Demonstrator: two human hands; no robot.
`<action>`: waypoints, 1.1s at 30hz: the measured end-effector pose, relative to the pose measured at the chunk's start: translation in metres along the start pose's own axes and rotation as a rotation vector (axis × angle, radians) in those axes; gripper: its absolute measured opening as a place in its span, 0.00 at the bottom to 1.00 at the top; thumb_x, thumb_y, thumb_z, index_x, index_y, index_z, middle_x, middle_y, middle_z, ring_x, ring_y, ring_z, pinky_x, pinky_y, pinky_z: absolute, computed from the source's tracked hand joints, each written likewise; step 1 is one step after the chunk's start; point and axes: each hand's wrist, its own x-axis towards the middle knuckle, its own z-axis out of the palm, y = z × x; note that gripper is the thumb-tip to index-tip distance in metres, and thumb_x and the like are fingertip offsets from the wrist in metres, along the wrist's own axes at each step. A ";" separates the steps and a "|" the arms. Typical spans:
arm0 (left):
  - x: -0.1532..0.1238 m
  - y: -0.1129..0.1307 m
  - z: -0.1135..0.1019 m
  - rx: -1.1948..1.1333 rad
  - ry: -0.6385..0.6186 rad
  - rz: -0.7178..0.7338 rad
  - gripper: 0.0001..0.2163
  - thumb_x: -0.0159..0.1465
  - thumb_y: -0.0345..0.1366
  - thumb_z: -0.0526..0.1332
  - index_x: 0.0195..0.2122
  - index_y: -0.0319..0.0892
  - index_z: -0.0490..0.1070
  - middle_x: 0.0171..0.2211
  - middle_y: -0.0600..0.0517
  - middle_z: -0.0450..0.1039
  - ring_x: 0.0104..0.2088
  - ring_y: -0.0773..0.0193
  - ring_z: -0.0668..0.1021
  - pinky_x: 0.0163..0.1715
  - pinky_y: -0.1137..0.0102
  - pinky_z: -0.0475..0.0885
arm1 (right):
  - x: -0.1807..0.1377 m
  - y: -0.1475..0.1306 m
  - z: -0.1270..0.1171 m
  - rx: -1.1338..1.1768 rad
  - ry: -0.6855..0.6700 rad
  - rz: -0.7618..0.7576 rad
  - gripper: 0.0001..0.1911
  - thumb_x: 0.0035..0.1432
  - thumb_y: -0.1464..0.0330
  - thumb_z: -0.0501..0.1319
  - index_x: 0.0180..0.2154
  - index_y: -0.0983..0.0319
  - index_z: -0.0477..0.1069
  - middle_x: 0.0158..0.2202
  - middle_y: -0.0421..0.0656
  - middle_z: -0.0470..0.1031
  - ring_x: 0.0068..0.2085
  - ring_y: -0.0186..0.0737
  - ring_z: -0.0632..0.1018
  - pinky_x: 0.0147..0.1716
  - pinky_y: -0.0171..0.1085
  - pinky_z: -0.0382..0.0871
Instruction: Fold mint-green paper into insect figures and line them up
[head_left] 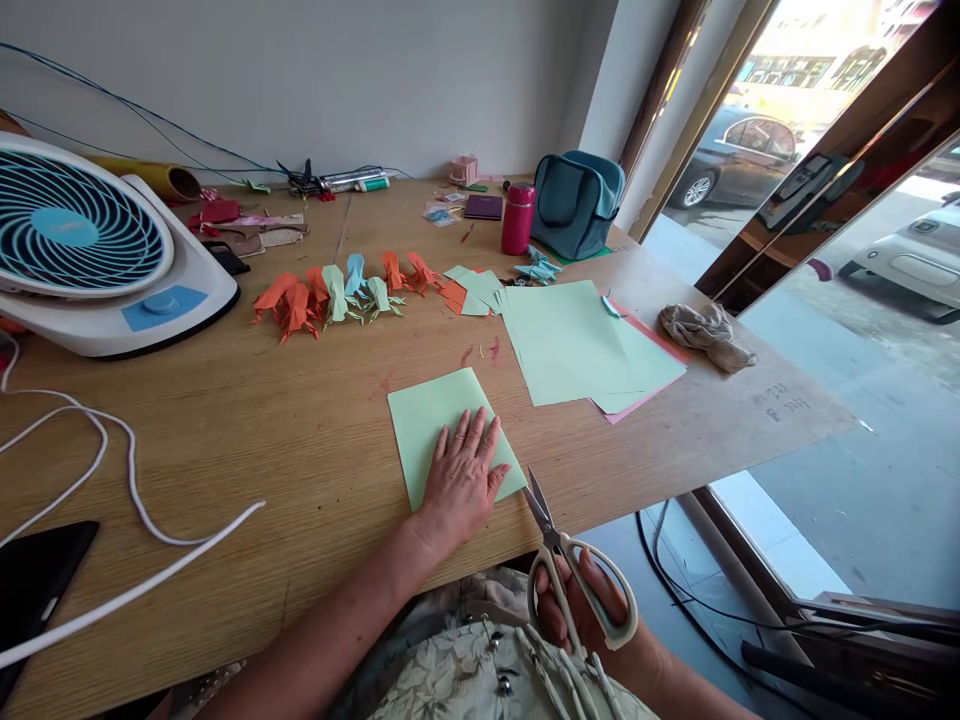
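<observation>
Surface: wooden table (300, 440).
Left hand (461, 480): lay flat, pinning green paper (435, 415).
Right hand (581, 605): gripped scissors (570, 560).
Risk: blades near my fingers could nick them.

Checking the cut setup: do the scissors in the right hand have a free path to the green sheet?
Probably yes: the scissors in the right hand point at the green sheet, pinned by the left hand; nothing lies between.

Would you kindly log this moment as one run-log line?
left hand: flat on green sheet | right hand: holds scissors, blades at sheet's corner | table
</observation>
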 end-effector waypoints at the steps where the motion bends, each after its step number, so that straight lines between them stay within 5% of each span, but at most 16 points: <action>1: -0.001 0.000 0.001 0.115 -0.041 0.017 0.24 0.68 0.41 0.57 0.65 0.46 0.61 0.70 0.47 0.52 0.71 0.49 0.51 0.69 0.51 0.37 | -0.002 0.001 -0.002 -0.003 -0.003 -0.004 0.33 0.59 0.40 0.54 0.35 0.64 0.75 0.19 0.41 0.67 0.19 0.33 0.63 0.21 0.34 0.55; 8: -0.012 0.016 0.005 0.671 -0.199 0.080 0.27 0.72 0.45 0.46 0.70 0.40 0.51 0.72 0.47 0.44 0.71 0.48 0.51 0.67 0.48 0.52 | -0.014 0.006 -0.009 0.056 -0.006 0.025 0.32 0.59 0.40 0.54 0.36 0.61 0.77 0.20 0.40 0.64 0.23 0.35 0.62 0.27 0.35 0.55; 21: -0.021 0.025 0.010 0.707 -0.194 0.126 0.28 0.72 0.48 0.46 0.70 0.41 0.50 0.72 0.46 0.45 0.70 0.48 0.53 0.66 0.48 0.54 | -0.017 0.022 -0.024 0.205 -0.013 0.041 0.31 0.57 0.39 0.54 0.32 0.59 0.76 0.18 0.38 0.57 0.21 0.35 0.56 0.25 0.35 0.52; 28: -0.001 0.031 0.009 0.679 -0.121 0.094 0.23 0.72 0.47 0.48 0.60 0.39 0.66 0.66 0.42 0.61 0.67 0.49 0.60 0.65 0.48 0.54 | -0.023 0.018 -0.014 0.224 0.056 0.046 0.31 0.58 0.39 0.52 0.32 0.59 0.75 0.19 0.38 0.57 0.22 0.36 0.54 0.26 0.35 0.54; 33: 0.008 0.020 0.014 0.738 -0.124 0.070 0.29 0.72 0.48 0.46 0.68 0.37 0.52 0.71 0.42 0.49 0.70 0.47 0.54 0.66 0.48 0.53 | -0.024 0.015 -0.010 0.194 0.069 0.049 0.30 0.56 0.39 0.54 0.30 0.58 0.75 0.18 0.38 0.55 0.23 0.38 0.55 0.27 0.37 0.57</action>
